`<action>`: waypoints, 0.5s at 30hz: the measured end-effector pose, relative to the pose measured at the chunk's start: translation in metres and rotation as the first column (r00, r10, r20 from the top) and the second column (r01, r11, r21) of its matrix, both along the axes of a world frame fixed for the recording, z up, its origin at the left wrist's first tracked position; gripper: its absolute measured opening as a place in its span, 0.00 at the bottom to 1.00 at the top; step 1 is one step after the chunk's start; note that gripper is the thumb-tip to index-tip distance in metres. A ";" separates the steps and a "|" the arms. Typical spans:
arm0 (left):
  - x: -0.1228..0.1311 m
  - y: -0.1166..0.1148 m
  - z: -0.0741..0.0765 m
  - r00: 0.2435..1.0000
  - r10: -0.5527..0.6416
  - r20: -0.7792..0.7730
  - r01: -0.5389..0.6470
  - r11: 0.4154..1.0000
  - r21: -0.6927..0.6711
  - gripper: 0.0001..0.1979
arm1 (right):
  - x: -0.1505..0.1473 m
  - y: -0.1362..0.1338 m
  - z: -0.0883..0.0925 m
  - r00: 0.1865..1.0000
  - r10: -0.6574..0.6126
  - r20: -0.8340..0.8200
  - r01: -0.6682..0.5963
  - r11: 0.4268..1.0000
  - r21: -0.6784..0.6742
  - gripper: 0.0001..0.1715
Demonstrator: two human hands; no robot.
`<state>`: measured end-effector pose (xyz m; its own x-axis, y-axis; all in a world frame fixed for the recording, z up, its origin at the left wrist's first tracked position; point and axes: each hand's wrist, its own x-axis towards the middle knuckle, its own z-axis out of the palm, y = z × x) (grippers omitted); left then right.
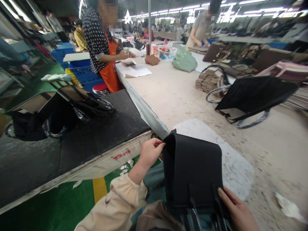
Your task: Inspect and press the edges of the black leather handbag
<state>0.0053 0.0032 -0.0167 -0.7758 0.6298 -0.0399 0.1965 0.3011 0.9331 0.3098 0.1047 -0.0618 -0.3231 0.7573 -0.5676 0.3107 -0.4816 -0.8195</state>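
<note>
A black handbag (197, 166) rests at my lap against the table's edge, its handles hanging toward me. My left hand (151, 151) pinches the bag's upper left edge between thumb and fingers. Lower down on the right, my right hand (237, 208) grips the bag's side close to a handle base, thumb on the front; its other fingers are partly hidden behind. Plastic wrap seems to cover the handles (193, 211). Beneath the bag's right side, a pale rounded sheet (231, 163) lies on the table.
On the pale worktable (168, 99) lie another black bag (252, 96), a stack of brown pieces (209, 80) and a green plastic bag (185, 59). More black bags (55, 112) sit on the dark table (120, 112) at left. A co-worker in an orange apron (110, 75) stands beyond.
</note>
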 end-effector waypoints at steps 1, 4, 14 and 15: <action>-0.001 0.001 0.001 0.996 -0.008 -0.087 0.005 0.999 -0.039 0.09 | 0.000 0.000 -0.001 1.000 0.005 -0.013 -0.005 1.000 -0.008 0.31; -0.002 0.002 0.005 0.938 -0.073 -0.339 0.026 0.989 -0.142 0.11 | 0.001 0.000 -0.002 0.999 0.017 -0.027 -0.017 1.000 -0.005 0.33; 0.000 -0.004 -0.003 0.811 -0.172 -0.559 0.064 0.976 -0.208 0.13 | 0.005 0.002 -0.012 0.999 0.038 0.024 -0.041 0.993 0.114 0.29; 0.000 -0.005 -0.004 0.840 -0.154 -0.521 0.064 0.980 -0.187 0.13 | 0.004 0.002 -0.012 0.999 0.033 0.022 -0.036 0.992 0.121 0.30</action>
<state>0.0052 -0.0020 -0.0210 -0.6325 0.7320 0.2531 0.6876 0.3802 0.6186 0.3142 0.1066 -0.0735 -0.3401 0.8096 -0.4784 0.3418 -0.3675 -0.8649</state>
